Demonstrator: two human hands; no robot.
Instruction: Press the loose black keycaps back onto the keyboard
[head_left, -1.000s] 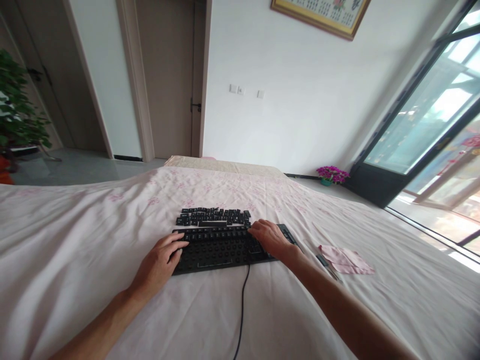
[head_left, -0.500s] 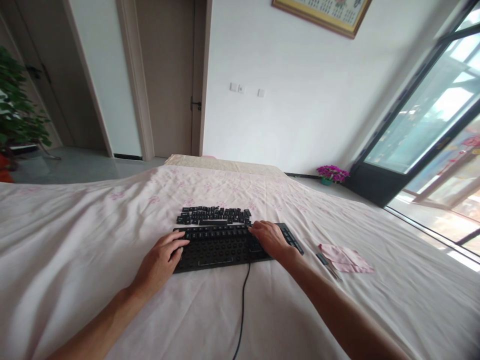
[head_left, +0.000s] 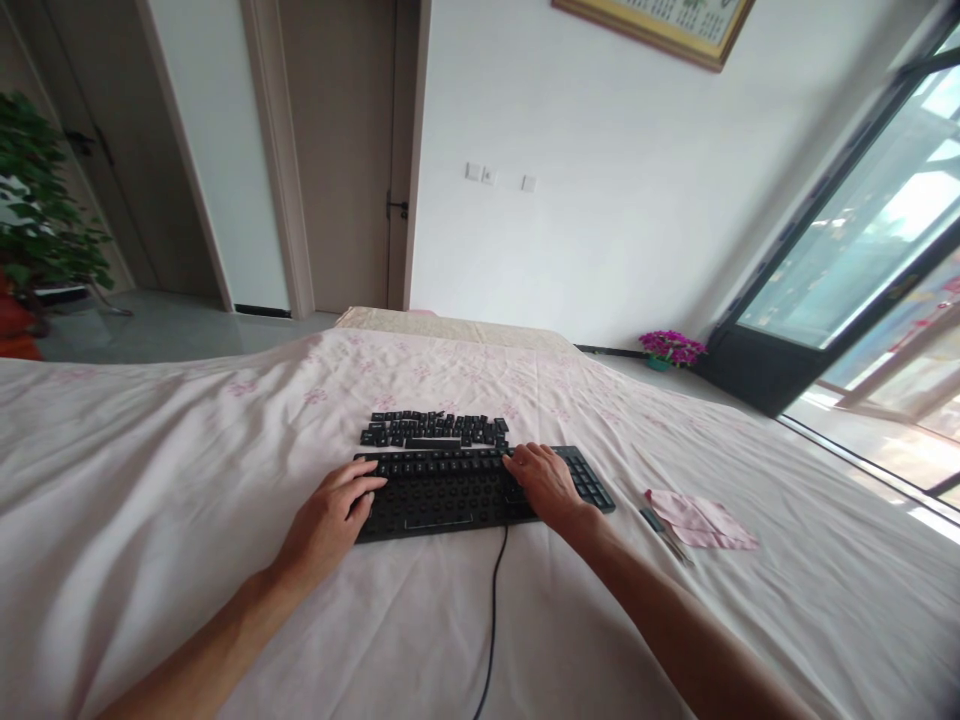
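A black keyboard [head_left: 442, 500] lies on the pale bedspread. Its upper rows and right-hand number block carry keycaps, while bare key sockets show across the lower middle. My left hand [head_left: 337, 510] holds the keyboard's left end, fingers over the top and thumb at the side. On the right part of the keyboard, my right hand [head_left: 544, 480] rests with bent fingers close together near the upper rows; whatever is under its fingertips is hidden. Just beyond the keyboard, several loose keycaps [head_left: 450, 430] lie in rows, with a long space bar [head_left: 433, 444] in front.
A black cable [head_left: 493, 620] runs from the keyboard toward me. At right lie a pink cloth [head_left: 705, 520] and a thin tool with a dark end [head_left: 667, 535]. The bedspread [head_left: 225, 480] is wrinkled. Beyond it stand purple flowers [head_left: 671, 347] and a leafy plant [head_left: 45, 210].
The whole view has shifted slightly, so everything sits a little further right. My right hand has turned slightly, with more of the number block showing; my left hand keeps its place on the keyboard.
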